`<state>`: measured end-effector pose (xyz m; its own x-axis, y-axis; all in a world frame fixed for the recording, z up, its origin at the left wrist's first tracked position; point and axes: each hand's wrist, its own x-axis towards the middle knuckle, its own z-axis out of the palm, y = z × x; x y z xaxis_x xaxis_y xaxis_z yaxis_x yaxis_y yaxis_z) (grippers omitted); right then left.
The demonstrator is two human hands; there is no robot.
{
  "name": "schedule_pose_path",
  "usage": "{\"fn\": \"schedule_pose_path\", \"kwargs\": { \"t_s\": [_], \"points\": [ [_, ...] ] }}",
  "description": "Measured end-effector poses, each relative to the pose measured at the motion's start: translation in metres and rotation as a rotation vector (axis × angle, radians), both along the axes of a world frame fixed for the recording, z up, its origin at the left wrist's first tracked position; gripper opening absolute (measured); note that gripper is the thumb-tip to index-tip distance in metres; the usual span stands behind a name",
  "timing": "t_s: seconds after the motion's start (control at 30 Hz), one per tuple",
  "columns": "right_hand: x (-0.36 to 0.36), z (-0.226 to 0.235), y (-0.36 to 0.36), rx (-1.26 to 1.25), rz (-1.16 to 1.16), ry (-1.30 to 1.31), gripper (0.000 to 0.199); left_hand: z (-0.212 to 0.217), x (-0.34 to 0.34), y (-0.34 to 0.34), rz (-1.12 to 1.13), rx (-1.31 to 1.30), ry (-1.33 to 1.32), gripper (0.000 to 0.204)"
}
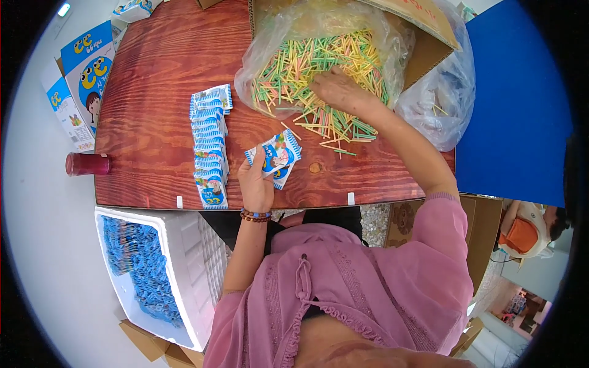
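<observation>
Now | left grip (256, 184): glossy flat packets (276, 154) | right grip (339, 91): thin sticks (319, 61), hold unclear

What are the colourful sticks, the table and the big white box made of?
The sticks look like thin plastic, maybe paper: smooth, pastel green, yellow and pink, too small to tell. The right hand digs into them; the left hand holds small packets. The table looks like reddish varnished wood, with clear grain lines. The white box seems foam: thick, matte walls.
</observation>
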<state>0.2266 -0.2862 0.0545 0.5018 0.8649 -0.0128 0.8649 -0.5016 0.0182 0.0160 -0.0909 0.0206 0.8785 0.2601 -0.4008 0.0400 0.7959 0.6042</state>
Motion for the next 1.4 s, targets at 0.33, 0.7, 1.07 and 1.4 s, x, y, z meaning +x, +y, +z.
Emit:
{"fn": "schedule_pose_path", "kwargs": {
  "t_s": [0.33, 0.7, 1.07, 1.4],
  "points": [
    [0.008, -0.016, 0.002, 0.029, 0.000, -0.142, 0.017, 0.002, 0.001, -0.002, -0.003, 0.011, -0.011, 0.018],
    [0.014, -0.009, 0.005, -0.088, -0.026, -0.062, 0.020, 0.005, 0.000, -0.001, -0.011, 0.027, -0.010, 0.018],
    [0.000, -0.007, 0.013, -0.131, -0.021, -0.037, 0.023, 0.001, -0.002, 0.003, -0.012, 0.035, -0.002, 0.017],
    [0.016, -0.016, -0.005, 0.205, -0.111, 0.128, 0.019, 0.005, 0.000, 0.001, -0.005, 0.024, -0.014, 0.016]
  ]
}}
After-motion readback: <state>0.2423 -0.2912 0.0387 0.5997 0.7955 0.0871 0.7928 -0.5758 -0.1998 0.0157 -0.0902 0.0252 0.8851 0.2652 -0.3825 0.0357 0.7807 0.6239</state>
